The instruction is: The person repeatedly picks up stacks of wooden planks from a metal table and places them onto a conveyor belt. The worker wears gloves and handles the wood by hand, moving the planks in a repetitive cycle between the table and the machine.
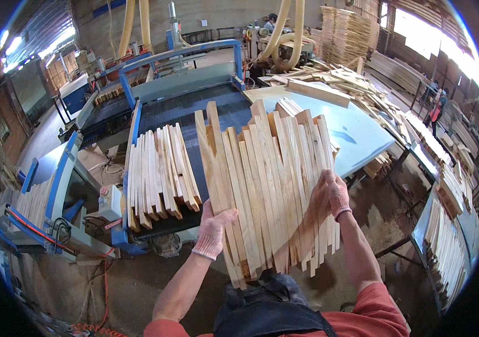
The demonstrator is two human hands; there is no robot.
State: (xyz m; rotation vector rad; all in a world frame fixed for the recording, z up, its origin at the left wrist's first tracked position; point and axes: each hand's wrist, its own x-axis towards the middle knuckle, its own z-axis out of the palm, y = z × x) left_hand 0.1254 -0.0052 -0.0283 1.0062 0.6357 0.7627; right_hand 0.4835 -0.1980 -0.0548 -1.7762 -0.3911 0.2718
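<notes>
Between my two gloved hands I hold a wide bundle of wooden strips [267,191], squeezed from its two sides in front of my body. My left hand [215,227] is closed on the bundle's left edge, thumb lying over the outer strip. Against the right edge presses my right hand [329,196], its fingers partly hidden by the wood. The strips stand side by side with uneven ends. To the left, a second row of wooden strips [161,171] lies on the dark conveyor belt [163,112] of a blue-framed machine.
A pale sheet-topped table [357,137] stands behind the bundle, with loose strips [357,92] piled beyond it. At right, more strips [447,247] rest on a rack. A white jug [109,202] sits beside the machine. Two people [436,109] [271,22] are farther off.
</notes>
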